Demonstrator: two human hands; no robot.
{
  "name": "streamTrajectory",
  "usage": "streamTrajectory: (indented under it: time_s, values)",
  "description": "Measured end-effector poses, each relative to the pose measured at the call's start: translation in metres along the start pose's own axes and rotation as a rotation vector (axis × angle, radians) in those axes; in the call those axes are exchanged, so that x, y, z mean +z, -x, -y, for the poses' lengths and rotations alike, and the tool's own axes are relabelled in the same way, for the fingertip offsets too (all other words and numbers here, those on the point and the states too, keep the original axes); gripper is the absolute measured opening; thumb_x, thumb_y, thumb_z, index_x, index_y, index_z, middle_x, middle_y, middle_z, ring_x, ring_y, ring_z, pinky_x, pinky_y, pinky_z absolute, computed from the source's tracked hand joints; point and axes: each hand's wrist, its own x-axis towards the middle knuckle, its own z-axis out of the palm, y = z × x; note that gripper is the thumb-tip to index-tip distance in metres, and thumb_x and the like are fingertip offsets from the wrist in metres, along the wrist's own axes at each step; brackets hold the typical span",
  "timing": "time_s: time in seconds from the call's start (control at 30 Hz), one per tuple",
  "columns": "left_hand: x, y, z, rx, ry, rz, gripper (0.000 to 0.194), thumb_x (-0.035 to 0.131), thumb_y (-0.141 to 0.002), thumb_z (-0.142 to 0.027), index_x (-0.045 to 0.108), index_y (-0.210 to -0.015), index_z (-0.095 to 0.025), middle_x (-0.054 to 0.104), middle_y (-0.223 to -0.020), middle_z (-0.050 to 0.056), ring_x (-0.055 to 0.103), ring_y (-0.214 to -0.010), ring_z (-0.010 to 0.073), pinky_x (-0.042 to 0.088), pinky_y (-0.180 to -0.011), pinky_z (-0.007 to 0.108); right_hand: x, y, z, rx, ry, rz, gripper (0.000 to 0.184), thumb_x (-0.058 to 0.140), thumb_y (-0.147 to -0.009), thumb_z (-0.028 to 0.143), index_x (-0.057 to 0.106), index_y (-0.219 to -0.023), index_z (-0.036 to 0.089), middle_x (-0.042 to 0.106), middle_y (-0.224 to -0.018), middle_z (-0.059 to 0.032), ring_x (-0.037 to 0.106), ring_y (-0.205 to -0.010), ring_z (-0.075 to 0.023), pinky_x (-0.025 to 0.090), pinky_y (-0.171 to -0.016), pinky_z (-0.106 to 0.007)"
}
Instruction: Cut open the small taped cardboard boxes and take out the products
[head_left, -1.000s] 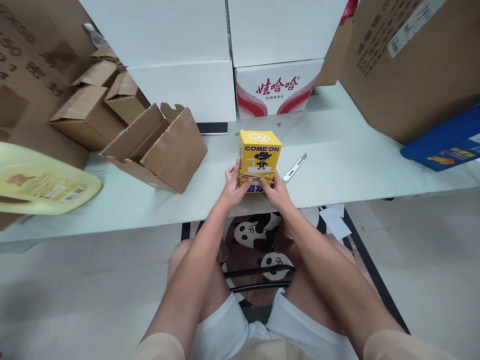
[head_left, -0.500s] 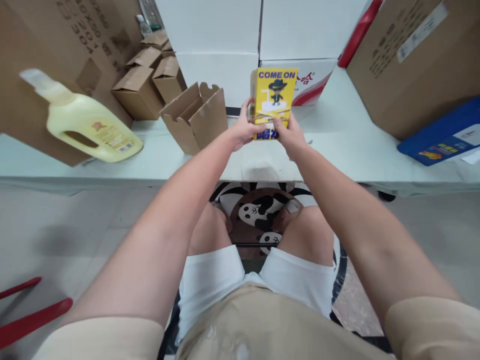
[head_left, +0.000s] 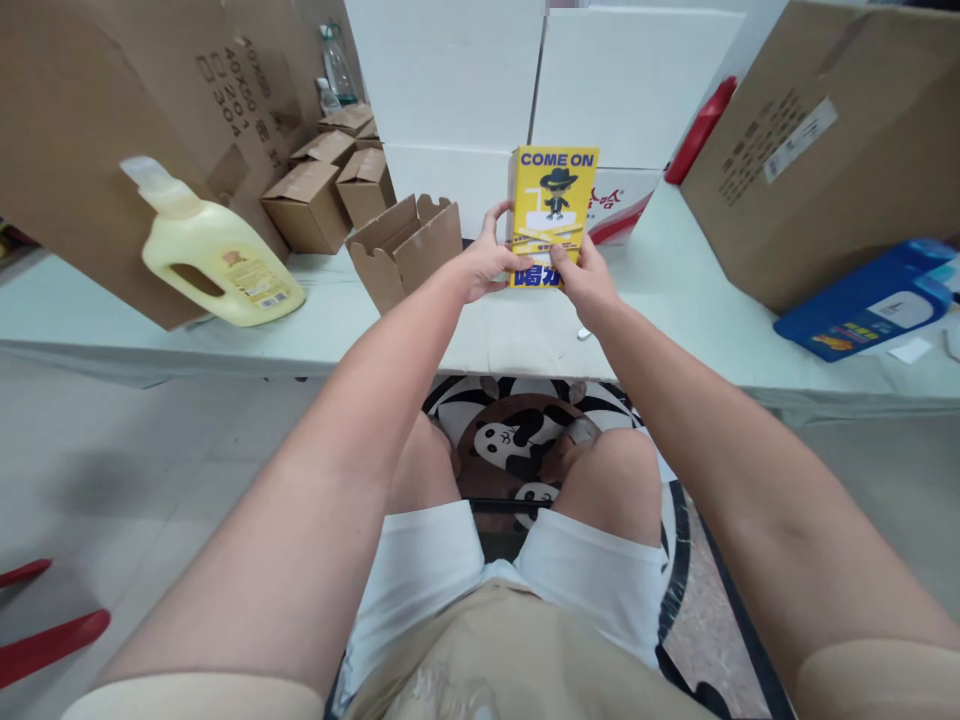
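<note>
A big brown carton [head_left: 832, 150] is sitting on the right of the pale green table [head_left: 675, 300], and another tall brown carton [head_left: 97, 130] is leaning at the left. White boxes [head_left: 540, 90] are stacking up along the back. In front of the left carton a pale yellow jug [head_left: 217, 265] is lying on its side, and a blue package [head_left: 862, 305] is lying at the right edge of the table. An open folded cardboard box [head_left: 405, 245] is standing just left of my hands, with several small closed brown boxes [head_left: 330, 185] behind it.

I am holding a yellow box [head_left: 551, 215] marked COME ON upright above the table's near edge, its printed face turned towards me. My left hand [head_left: 484, 265] is gripping its lower left side, fingers curled round the edge and thumb on the front. My right hand [head_left: 589, 280] is gripping the lower right corner the same way, closed on the box.
</note>
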Motion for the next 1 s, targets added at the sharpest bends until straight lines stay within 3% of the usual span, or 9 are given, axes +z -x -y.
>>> streamTrajectory:
  time_s: [0.13, 0.23, 0.3, 0.43, 0.6, 0.7, 0.87, 1.0]
  values:
    - [-0.005, 0.006, 0.005, -0.080, 0.069, 0.090, 0.086, 0.077, -0.074, -0.012, 0.041, -0.143, -0.046, 0.069, -0.131, 0.006, 0.068, -0.118, 0.0338, 0.047, -0.098, 0.063, -0.010, 0.011, -0.011, 0.114, -0.020, 0.047, 0.088, 0.074, -0.072, 0.073, 0.042, -0.146, 0.040, 0.059, -0.149, -0.0019, 0.057, -0.134, -0.0282, 0.052, -0.108, -0.052]
    - [0.008, 0.012, 0.017, -0.159, 0.083, 0.080, 0.079, 0.077, -0.076, -0.023, 0.041, -0.143, -0.047, 0.069, -0.132, 0.006, 0.067, -0.119, 0.0336, 0.046, -0.100, 0.061, -0.015, 0.023, -0.030, 0.274, -0.081, 0.020, 0.094, 0.079, -0.071, 0.062, 0.032, -0.150, 0.047, 0.060, -0.145, -0.0003, 0.063, -0.125, -0.0272, 0.054, -0.104, -0.053]
    - [0.023, 0.017, 0.027, -0.202, 0.067, 0.051, 0.075, 0.074, -0.079, -0.032, 0.039, -0.144, -0.045, 0.068, -0.133, 0.006, 0.064, -0.124, 0.0330, 0.044, -0.102, 0.060, -0.018, 0.029, -0.045, 0.373, -0.202, -0.086, 0.080, 0.074, -0.075, 0.060, 0.038, -0.145, 0.046, 0.064, -0.138, 0.0013, 0.067, -0.117, -0.0250, 0.057, -0.101, -0.050]
    - [0.045, 0.026, 0.057, -0.238, 0.066, 0.013, 0.060, 0.068, -0.082, -0.042, 0.046, -0.138, -0.038, 0.067, -0.131, 0.005, 0.063, -0.124, 0.0288, 0.046, -0.100, 0.049, -0.036, 0.030, -0.071, 0.541, -0.368, -0.412, 0.050, 0.060, -0.080, 0.062, 0.058, -0.119, 0.031, 0.071, -0.116, -0.0031, 0.070, -0.104, -0.0231, 0.064, -0.082, -0.038]
    - [0.039, 0.028, 0.099, -0.253, 0.123, -0.070, 0.026, 0.061, -0.078, -0.040, 0.059, -0.097, -0.022, 0.067, -0.090, 0.003, 0.067, -0.082, 0.0171, 0.047, -0.081, 0.033, -0.109, 0.009, -0.095, 0.570, -0.270, -0.719, 0.033, 0.058, -0.084, 0.049, 0.059, -0.108, 0.027, 0.070, -0.106, -0.0028, 0.070, -0.094, -0.0176, 0.062, -0.064, -0.025]
    - [0.035, 0.023, 0.116, -0.213, 0.146, -0.068, 0.024, 0.058, -0.077, -0.043, 0.057, -0.084, -0.020, 0.059, -0.075, -0.001, 0.059, -0.068, 0.0139, 0.045, -0.074, 0.030, -0.164, -0.011, -0.108, 0.628, -0.077, -0.813, 0.027, 0.054, -0.088, 0.043, 0.058, -0.109, 0.027, 0.068, -0.113, -0.0032, 0.070, -0.095, -0.0157, 0.062, -0.064, -0.023]
    - [0.041, 0.012, 0.120, -0.173, 0.156, 0.050, 0.026, 0.060, -0.072, -0.045, 0.059, -0.076, -0.020, 0.052, -0.065, -0.003, 0.050, -0.064, 0.0144, 0.042, -0.069, 0.031, -0.228, -0.045, -0.133, 0.765, 0.252, -0.888, 0.027, 0.061, -0.084, 0.036, 0.057, -0.109, 0.027, 0.062, -0.123, -0.0072, 0.067, -0.109, -0.0207, 0.064, -0.072, -0.030]
    - [0.048, 0.000, 0.113, -0.166, 0.151, 0.206, 0.024, 0.061, -0.075, -0.044, 0.058, -0.074, -0.021, 0.048, -0.063, -0.003, 0.045, -0.064, 0.0148, 0.037, -0.065, 0.030, -0.252, -0.069, -0.154, 0.864, 0.355, -0.938, 0.032, 0.069, -0.081, 0.050, 0.055, -0.100, 0.027, 0.060, -0.104, -0.0115, 0.065, -0.103, -0.0276, 0.062, -0.074, -0.040]
